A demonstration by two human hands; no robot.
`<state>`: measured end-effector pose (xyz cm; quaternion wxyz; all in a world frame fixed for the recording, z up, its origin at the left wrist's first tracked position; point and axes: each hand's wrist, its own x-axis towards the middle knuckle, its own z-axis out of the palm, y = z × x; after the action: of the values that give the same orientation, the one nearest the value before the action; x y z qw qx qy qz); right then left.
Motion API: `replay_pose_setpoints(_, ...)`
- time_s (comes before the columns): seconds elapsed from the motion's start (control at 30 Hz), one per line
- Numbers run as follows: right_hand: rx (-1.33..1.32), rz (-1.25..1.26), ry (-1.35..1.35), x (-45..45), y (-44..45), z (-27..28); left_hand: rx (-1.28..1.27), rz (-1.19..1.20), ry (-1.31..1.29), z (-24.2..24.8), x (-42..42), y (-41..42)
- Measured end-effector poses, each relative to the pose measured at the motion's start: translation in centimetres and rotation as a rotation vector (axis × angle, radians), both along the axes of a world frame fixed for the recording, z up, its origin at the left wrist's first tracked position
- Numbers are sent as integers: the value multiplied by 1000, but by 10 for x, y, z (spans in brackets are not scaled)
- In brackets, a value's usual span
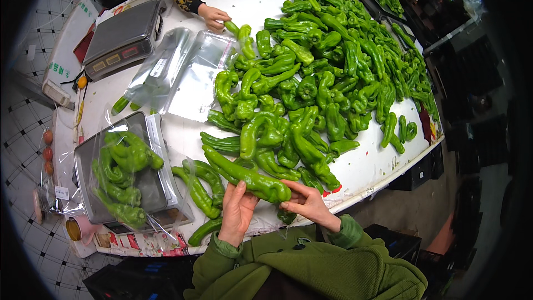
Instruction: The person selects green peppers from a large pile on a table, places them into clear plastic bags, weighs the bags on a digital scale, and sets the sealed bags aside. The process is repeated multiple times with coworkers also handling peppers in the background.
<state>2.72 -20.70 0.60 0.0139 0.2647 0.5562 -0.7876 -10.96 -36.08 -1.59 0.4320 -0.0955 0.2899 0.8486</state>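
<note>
Between my two hands is a long green pepper [250, 177], held above the near edge of the white table. My left hand [238, 212] grips its middle from below, thumb on top. The fingers of my right hand [308, 203] pinch its thick right end. Beyond lies a large heap of green peppers [325, 62]. To the left, a clear plastic bag with several green peppers [125, 162] rests on a grey metal tray [83, 183] on a scale. A few loose peppers [195, 191] lie between that tray and my left hand.
A co-worker's hand [214, 17] touches a pepper across the table. Flat clear plastic bags [200, 75] lie at the left centre, beside a second scale [120, 37]. A pink mug [81, 230] stands at the near left corner. Black crates [420, 171] are beyond the table's right edge.
</note>
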Motion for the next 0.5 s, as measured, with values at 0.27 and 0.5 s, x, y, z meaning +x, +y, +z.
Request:
replay_pose_setpoints(0.27, 442, 45, 72, -12, 1, 17, -8, -66, -132, -15, 5, -2)
replay_pose_setpoints(0.5, 566, 198, 216, -12, 9, 22, -44, -73, -137, -19, 7, -6)
